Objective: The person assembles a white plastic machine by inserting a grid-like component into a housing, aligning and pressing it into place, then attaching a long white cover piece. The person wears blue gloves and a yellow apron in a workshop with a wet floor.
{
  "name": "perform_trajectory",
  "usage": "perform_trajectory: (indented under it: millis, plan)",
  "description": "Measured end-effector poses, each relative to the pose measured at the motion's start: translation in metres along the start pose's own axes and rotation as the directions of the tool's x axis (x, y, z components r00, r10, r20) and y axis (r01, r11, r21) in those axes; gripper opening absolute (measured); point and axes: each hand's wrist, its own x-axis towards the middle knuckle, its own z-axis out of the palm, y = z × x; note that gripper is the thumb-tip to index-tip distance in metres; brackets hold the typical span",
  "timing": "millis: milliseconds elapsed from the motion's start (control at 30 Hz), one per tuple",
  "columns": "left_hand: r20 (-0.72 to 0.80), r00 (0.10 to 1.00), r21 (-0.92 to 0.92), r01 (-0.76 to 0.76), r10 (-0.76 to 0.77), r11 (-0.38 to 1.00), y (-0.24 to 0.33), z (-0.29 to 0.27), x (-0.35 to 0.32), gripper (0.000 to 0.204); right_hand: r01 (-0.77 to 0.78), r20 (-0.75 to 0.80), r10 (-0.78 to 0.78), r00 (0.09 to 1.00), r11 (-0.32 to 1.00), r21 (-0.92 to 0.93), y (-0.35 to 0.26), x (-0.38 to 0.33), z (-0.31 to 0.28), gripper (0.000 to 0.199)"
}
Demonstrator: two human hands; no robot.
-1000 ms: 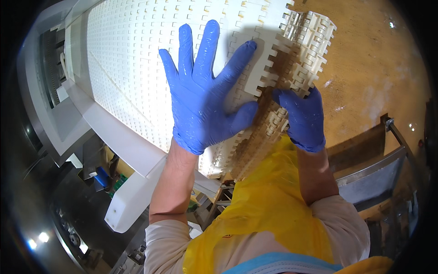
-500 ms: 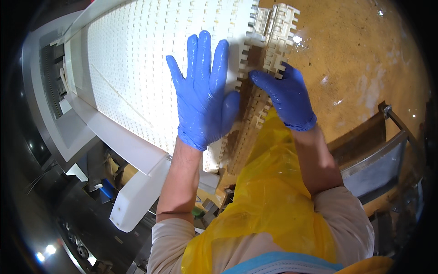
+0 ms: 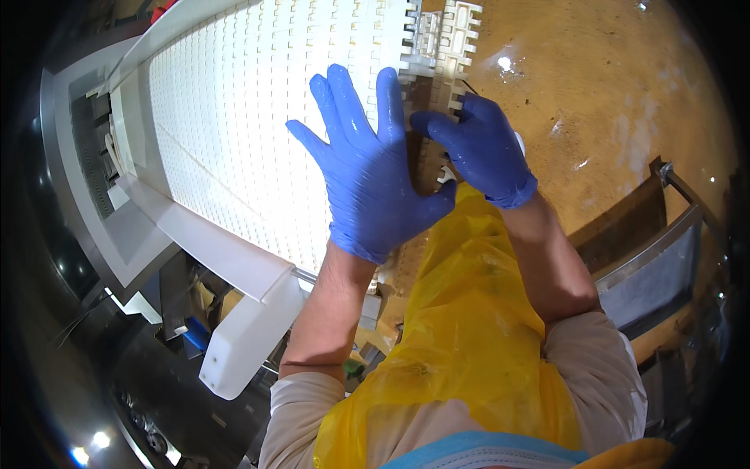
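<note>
A white modular plastic conveyor belt [image 3: 234, 109] with rows of small slots stretches away to the left. My left hand [image 3: 367, 184], in a wet blue glove, lies on its right end with fingers spread and thumb pointing right. Beyond that edge hangs the belt's toothed end section [image 3: 455, 51]. My right hand [image 3: 480, 148], also gloved in blue, is curled around the outer side of this hanging section, thumb toward the belt. Its fingertips are partly hidden behind the links.
A pale side rail [image 3: 226, 250] borders the belt, with a white block-shaped arm [image 3: 242, 348] below it. A metal-framed piece of equipment [image 3: 648, 270] stands at right on the wet tan floor [image 3: 601, 102]. A yellow apron [image 3: 476, 313] covers my front.
My left hand has slid right toward the belt's edge, its thumb now farther out. My right hand has shifted slightly left and up, and the hanging toothed section appears farther left.
</note>
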Motion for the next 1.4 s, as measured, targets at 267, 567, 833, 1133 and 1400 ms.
perform_trajectory:
  millis: [267, 567, 833, 1133, 1400]
  plan:
    - [-0.022, 1.0, 0.005, -0.005, 0.005, 1.0, 0.0, 0.003, -0.003, 0.119, -0.256, -0.063, 0.262, 0.963, 0.962, 0.092, -0.022, 0.005, 0.007, 0.029]
    - [-0.05, 0.998, -0.057, -0.042, 0.039, 0.998, -0.006, 0.007, -0.007, 0.108, -0.301, 0.016, 0.301, 0.954, 0.95, 0.08, -0.037, 0.011, 0.005, 0.025]
    - [-0.031, 0.998, -0.093, -0.051, 0.048, 0.994, -0.01, 0.011, -0.009, 0.109, -0.247, 0.041, 0.252, 0.967, 0.965, -0.087, -0.027, 0.016, 0.002, 0.033]
    - [-0.04, 0.997, -0.076, -0.064, 0.062, 0.995, -0.012, 0.016, -0.011, 0.105, -0.297, -0.144, 0.295, 0.944, 0.955, 0.008, -0.031, 0.007, 0.022, 0.031]
    - [-0.078, 0.993, -0.098, -0.094, 0.087, 0.991, -0.011, 0.019, -0.01, 0.11, -0.256, -0.178, 0.259, 0.949, 0.966, 0.041, -0.039, 0.007, 0.021, 0.03]
